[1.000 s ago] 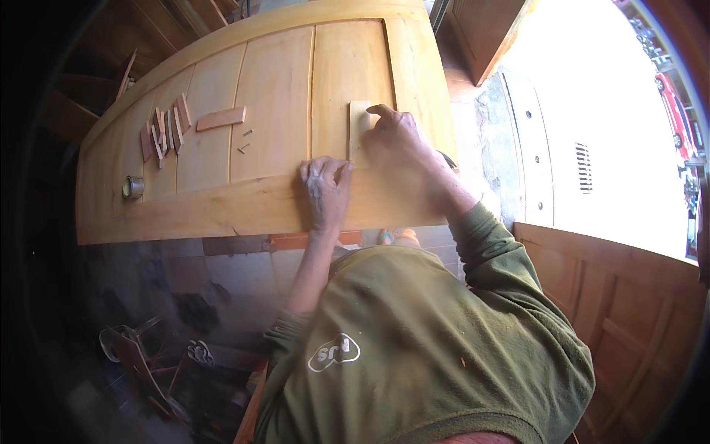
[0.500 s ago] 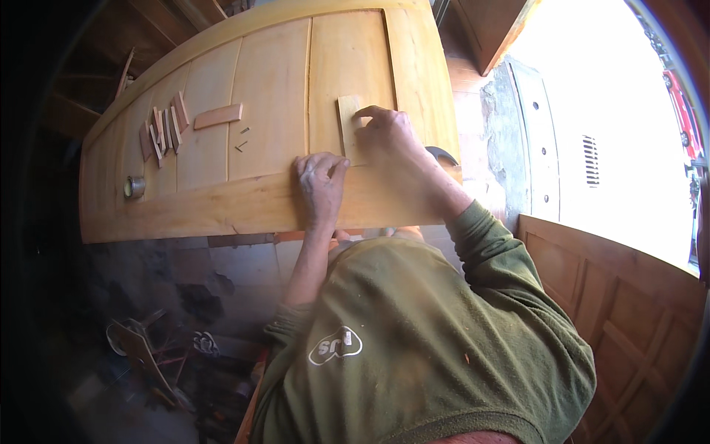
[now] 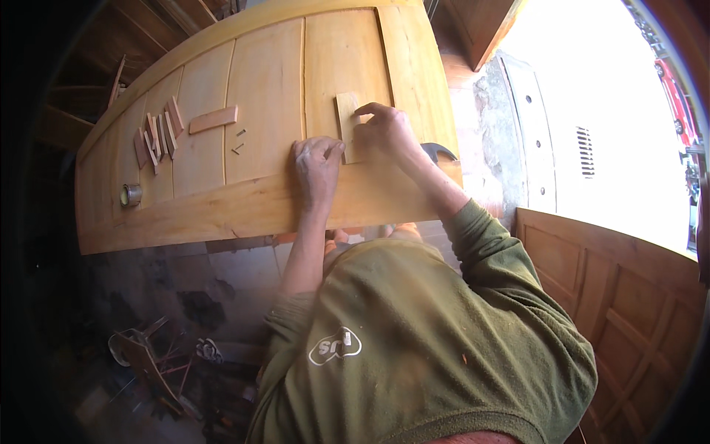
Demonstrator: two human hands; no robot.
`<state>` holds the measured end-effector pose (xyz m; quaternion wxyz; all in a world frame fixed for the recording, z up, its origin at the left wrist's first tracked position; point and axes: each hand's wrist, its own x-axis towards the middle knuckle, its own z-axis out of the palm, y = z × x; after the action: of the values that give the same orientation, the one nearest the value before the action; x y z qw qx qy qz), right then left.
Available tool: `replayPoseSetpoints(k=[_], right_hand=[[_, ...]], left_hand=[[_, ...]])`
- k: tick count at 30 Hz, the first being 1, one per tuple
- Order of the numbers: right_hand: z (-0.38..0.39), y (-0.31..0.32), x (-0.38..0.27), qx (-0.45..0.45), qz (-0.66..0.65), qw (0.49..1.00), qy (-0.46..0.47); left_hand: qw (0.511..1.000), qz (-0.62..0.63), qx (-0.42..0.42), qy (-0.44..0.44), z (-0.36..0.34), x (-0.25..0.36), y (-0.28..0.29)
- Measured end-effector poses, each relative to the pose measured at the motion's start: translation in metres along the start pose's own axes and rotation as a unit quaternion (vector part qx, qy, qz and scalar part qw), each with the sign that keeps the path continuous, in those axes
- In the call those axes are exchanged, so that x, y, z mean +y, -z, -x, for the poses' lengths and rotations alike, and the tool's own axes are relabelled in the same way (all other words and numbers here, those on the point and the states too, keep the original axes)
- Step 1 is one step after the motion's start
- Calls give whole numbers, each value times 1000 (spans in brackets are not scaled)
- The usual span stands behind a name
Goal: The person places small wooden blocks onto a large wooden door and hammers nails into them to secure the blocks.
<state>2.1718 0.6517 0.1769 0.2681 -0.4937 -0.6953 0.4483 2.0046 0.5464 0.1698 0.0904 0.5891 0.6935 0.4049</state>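
Note:
A pale wooden strip (image 3: pixel 345 109) lies on the panelled wooden door (image 3: pixel 266 81), which is laid flat. My left hand (image 3: pixel 316 174) is closed in a pinch, thumb against finger, at the strip's lower left edge. What that pinch holds, if anything, is too small to make out. From the right, my right hand (image 3: pixel 390 135) curls its fingers over the strip, fingertips on its face; some of them are hidden. A dark curved claw, apparently a hammer's (image 3: pixel 439 151), pokes out beside my right wrist.
To the left on the door lie several small wooden pieces (image 3: pixel 157 135), a wider wooden block (image 3: pixel 214 120), small nails or screws (image 3: pixel 238 148) and a small round tin (image 3: pixel 131 194). A second panelled door (image 3: pixel 606 296) stands at right. A toppled-looking chair frame (image 3: pixel 148 366) is at lower left.
The view has shifted slightly, moving the door and its things a little left in the picture. Both hands stay at the wooden strip, with only small finger movement.

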Motion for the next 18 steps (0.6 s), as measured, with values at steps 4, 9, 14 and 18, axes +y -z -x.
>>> replayPoseSetpoints(k=[4, 9, 14, 18], right_hand=[[-2, -2, 3, 14, -26, 1000, 0], [3, -2, -1, 14, -1, 1000, 5], [7, 3, -9, -10, -28, 999, -39], [18, 0, -18, -20, -8, 999, -46]], left_hand=[[1000, 3, 11, -11, -2, -3, -2], [1000, 5, 7, -16, 0, -9, -3], [1000, 19, 3, -21, -1, -7, -1], [1000, 10, 4, -23, 5, -11, 1]])
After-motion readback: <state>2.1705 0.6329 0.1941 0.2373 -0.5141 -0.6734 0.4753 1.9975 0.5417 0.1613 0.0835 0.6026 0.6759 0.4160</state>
